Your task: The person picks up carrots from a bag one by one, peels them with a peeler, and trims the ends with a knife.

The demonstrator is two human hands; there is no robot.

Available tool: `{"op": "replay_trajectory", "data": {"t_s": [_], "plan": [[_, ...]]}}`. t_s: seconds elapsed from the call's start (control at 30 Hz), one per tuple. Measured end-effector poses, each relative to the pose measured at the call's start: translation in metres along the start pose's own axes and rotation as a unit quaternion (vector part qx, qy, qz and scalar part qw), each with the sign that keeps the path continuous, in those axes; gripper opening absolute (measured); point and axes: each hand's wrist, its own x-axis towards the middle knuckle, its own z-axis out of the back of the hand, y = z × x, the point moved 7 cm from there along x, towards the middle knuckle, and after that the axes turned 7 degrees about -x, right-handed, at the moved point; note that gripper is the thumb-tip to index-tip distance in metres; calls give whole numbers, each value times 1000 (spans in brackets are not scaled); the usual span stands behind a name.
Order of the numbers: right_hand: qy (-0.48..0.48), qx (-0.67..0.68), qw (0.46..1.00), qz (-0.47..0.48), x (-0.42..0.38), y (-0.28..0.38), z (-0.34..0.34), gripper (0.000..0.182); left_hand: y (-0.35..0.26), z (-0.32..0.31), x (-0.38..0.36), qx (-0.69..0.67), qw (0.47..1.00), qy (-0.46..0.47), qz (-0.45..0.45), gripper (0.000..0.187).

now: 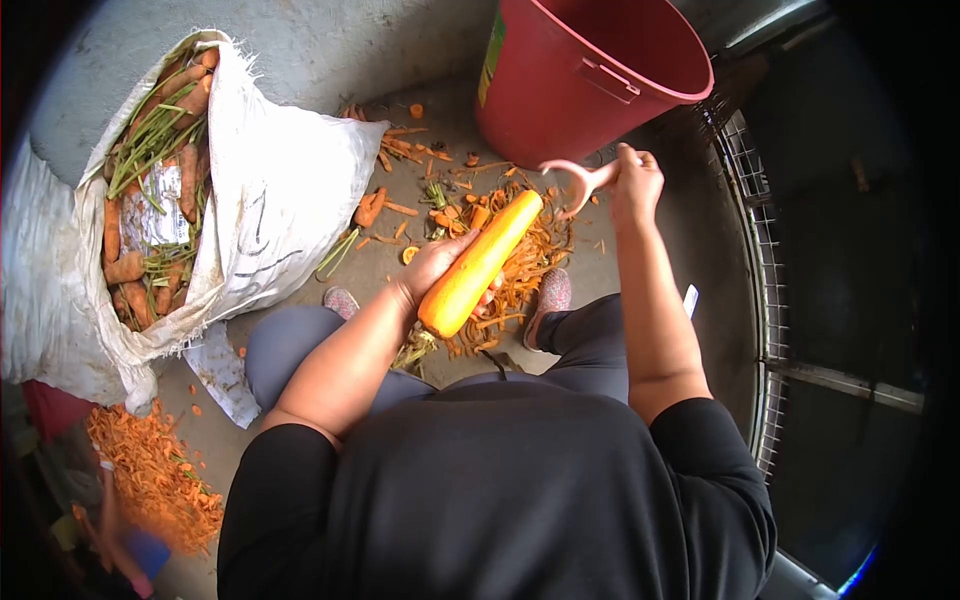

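My left hand (432, 268) grips a large peeled orange carrot (480, 262) near its thick end, the tip pointing up and away. My right hand (636, 185) holds a pale pink Y-shaped peeler (578, 180), lifted just past the carrot's tip and not touching it. Under both hands, between my feet, a pile of orange carrot peelings (520, 275) covers the concrete floor.
A white woven sack (255, 190) full of unpeeled carrots with green tops stands open at the left. A red plastic bucket (590, 75) stands ahead at the right. More peelings (150, 475) lie at lower left. A metal grille (760, 260) runs along the right.
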Motion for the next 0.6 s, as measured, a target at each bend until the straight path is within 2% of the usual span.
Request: {"op": "replay_trajectory", "data": {"t_s": [0.07, 0.13, 0.17, 0.2, 0.27, 0.3, 0.33, 0.37, 0.43, 0.47, 0.5, 0.53, 0.57, 0.6], "plan": [[81, 27, 996, -7, -50, 20, -27, 16, 1, -1, 1, -25, 1000, 2, 12, 47], [137, 30, 990, 3, -57, 6, -37, 17, 4, -4, 1, -29, 998, 35, 33, 47], [92, 96, 991, -25, -38, -6, -31, 17, 7, -6, -1, -31, 997, 51, 46, 47], [31, 89, 995, -17, -7, -23, -13, 19, 8, -9, -2, -35, 997, 58, 46, 47], [-122, -68, 990, 33, 38, -43, 29, 21, 5, -15, -5, -40, 996, 73, 42, 48], [-122, -63, 990, -17, 32, -38, 33, 21, 6, -12, -6, -33, 995, 69, 57, 51], [-119, -59, 989, -67, 21, -33, 36, 22, 1, -15, -6, -26, 997, 71, 31, 53], [-100, -97, 989, -39, 17, -31, 32, 24, -1, -19, -7, -23, 997, 72, 5, 57], [-31, -130, 987, 88, -10, -31, 14, 28, -8, -8, -1, 30, 996, 58, -57, 69], [-18, -242, 960, 141, -39, -18, 6, 25, -11, -8, -2, 71, 994, 33, -79, 69], [23, -243, 951, 188, -68, -13, -4, 23, -15, -10, -4, 112, 989, 8, -101, 69], [88, -220, 948, 211, -106, 4, -16, 21, -19, -11, -4, 152, 981, -15, -121, 70], [150, -273, 927, 207, -135, 14, -20, 16, -18, -6, 0, 149, 981, -12, -123, 69], [208, -265, 910, 242, -156, 14, -23, 16, -18, -7, 0, 139, 982, -11, -127, 63]]}}
